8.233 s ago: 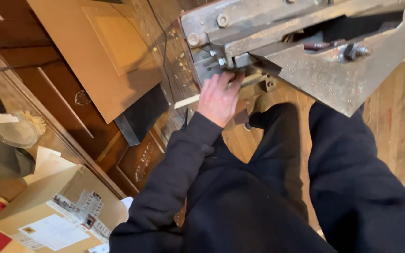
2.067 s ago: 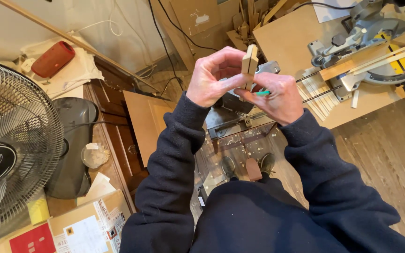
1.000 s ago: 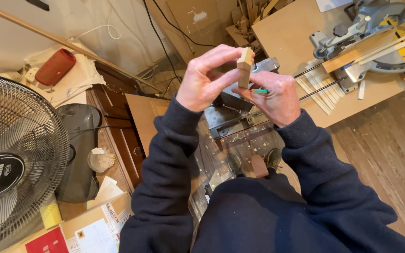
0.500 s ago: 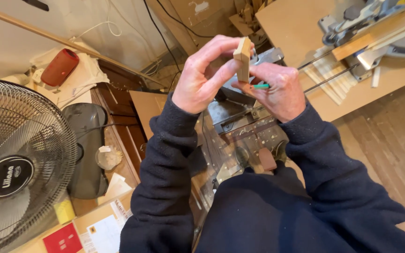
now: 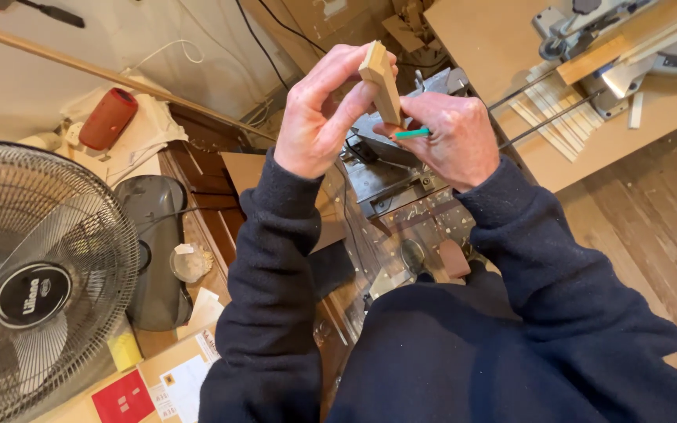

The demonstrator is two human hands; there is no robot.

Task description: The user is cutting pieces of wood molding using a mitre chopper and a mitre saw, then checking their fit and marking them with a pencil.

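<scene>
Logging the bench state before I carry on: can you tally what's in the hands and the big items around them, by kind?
Small wood block, held in left hand: 1
Green pencil, in right hand: 1
Fan: 1
Red cylinder: 1
Miter saw: 1
Total: 5

Some eight seconds back only the left hand (image 5: 319, 125) is out, reaching at a grey metal machine close below — now both hands are raised in front of the chest. The left hand pinches a small wooden block (image 5: 380, 81) upright, where earlier it held none. The right hand (image 5: 452, 137) has come up beside it with a green pencil (image 5: 410, 134), its tip seemingly at the block's lower edge — hard to tell. Over the last two seconds the block tilts slightly.
</scene>
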